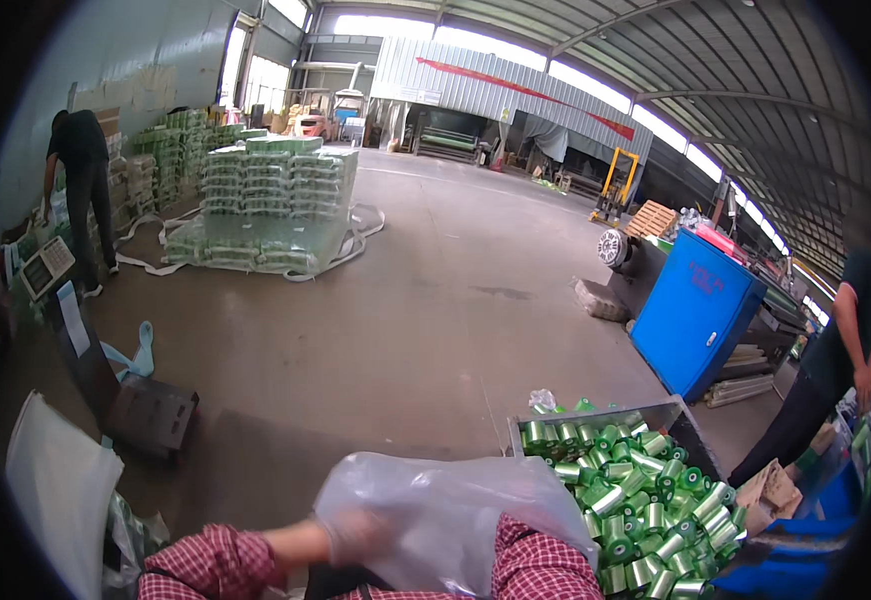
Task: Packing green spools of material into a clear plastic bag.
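A clear plastic bag (426, 505) spreads out in front of me at the lower middle. My left hand (361, 532) is at the bag's left side, smeared by motion, so its fingers cannot be made out. On the bag's right side my right forearm, in a red checked sleeve (541, 565), reaches up; the hand itself is hidden at the bag. Just right of the bag stands a grey-rimmed bin (606, 410) heaped with rolls of shiny green film (656, 490), lying at all angles.
A dark platform scale (151, 415) stands to the left, near a white sack (66, 470). Farther off is a wrapped pallet stack (276, 200) of green goods. A blue cabinet (696, 305) stands to the right. One person (84, 170) bends at far left; another (851, 330) stands at right.
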Motion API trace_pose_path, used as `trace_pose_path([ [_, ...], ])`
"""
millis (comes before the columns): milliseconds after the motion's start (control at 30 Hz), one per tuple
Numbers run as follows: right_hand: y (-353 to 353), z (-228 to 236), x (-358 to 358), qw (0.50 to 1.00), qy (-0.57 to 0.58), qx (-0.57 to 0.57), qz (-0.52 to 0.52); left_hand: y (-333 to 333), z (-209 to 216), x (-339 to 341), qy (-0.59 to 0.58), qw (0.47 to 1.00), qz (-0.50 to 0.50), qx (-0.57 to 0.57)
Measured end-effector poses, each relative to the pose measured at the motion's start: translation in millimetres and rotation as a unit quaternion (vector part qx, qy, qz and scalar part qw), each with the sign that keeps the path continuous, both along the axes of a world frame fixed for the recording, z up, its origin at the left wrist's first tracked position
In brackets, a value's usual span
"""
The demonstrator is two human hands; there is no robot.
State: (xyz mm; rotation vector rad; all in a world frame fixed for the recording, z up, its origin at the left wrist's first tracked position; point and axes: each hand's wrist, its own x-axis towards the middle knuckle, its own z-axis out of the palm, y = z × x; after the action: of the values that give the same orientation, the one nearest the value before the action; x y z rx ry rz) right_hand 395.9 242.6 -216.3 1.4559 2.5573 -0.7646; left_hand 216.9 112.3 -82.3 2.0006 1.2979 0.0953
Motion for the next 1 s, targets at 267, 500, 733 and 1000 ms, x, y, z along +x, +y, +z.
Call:
trace_pose_path([
  [267, -10, 14, 36, 0.997, 0.049, -0.067, 0.001, 38, -77, 105, 0.171, 0.985, -0.002, 0.03],
  [500, 6, -12, 70, 0.992, 0.005, -0.128, -0.015, 83, -146, 32, 0.161, 0.982, 0.087, -0.039],
  [733, 38, -74, 97, 0.974, -0.075, -0.209, -0.049, 183, -246, -97, 0.23, 0.939, 0.249, -0.061],
  [1000, 110, -174, 62, 0.956, -0.134, -0.258, -0.033, 287, -351, -94, 0.253, 0.934, 0.222, -0.115],
])
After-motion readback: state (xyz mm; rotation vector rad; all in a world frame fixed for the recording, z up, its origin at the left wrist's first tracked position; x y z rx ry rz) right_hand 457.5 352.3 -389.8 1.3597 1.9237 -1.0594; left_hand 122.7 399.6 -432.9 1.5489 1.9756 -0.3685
